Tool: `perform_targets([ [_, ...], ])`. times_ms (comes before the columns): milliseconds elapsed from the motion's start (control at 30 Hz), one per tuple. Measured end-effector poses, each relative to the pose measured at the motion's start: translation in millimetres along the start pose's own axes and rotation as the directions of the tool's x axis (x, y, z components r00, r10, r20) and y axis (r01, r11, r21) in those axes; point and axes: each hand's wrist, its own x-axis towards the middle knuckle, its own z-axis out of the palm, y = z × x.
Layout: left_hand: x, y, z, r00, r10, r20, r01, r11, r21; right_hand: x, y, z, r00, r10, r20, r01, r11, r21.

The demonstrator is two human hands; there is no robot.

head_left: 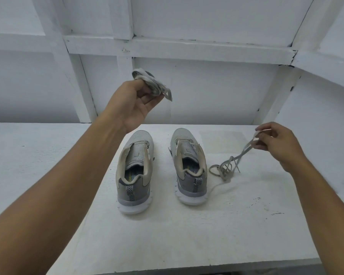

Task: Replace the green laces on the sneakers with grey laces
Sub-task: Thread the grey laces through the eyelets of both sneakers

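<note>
Left hand (134, 105) grips a bundled lace (150, 85) above the sneakers (135, 171); right hand (276, 143) pinches another lace (229, 165) trailing onto the table (187, 235).

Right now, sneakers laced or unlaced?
Unlaced. Both sneakers show bare tongues; one lace hangs from the right hand, a lace bundle is in the left hand.

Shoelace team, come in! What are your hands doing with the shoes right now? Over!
Left hand raised, gripping bunched pale grey lace. Right hand pinching long grey lace, tangle on white table. Grey mesh sneakers unlaced. Nothing blocking them.
</note>
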Motion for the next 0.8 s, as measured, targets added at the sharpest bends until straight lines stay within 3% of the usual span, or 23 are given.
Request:
perform_targets([
  [300, -2.5, -33.8, -9.6, 0.993, -0.120, -0.004, 0.119, 0.977, 0.176, -7.4, 7.5, 23.1, 1.000, -0.003, 0.025, 0.008, 0.986, -0.169],
  [433, -3.8, -39.1, -7.7, 0.990, -0.139, 0.026, 0.129, 0.961, 0.244, -19.4, 15.9, 37.1, 0.994, 0.017, 0.107, 0.031, 0.899, -0.436],
  [567, -4.4, -41.4, -13.4, 0.996, -0.094, 0.004, 0.083, 0.897, 0.435, -31.2, 28.2, 44.5, 0.939, 0.134, 0.316, 0.087, 0.798, -0.597],
  [800, -0.9, -57.5, -42.5, 0.984, -0.114, -0.140, 0.178, 0.732, 0.657, -33.5, 6.4, 43.0, 0.912, 0.161, 0.377, 0.113, 0.785, -0.609],
])
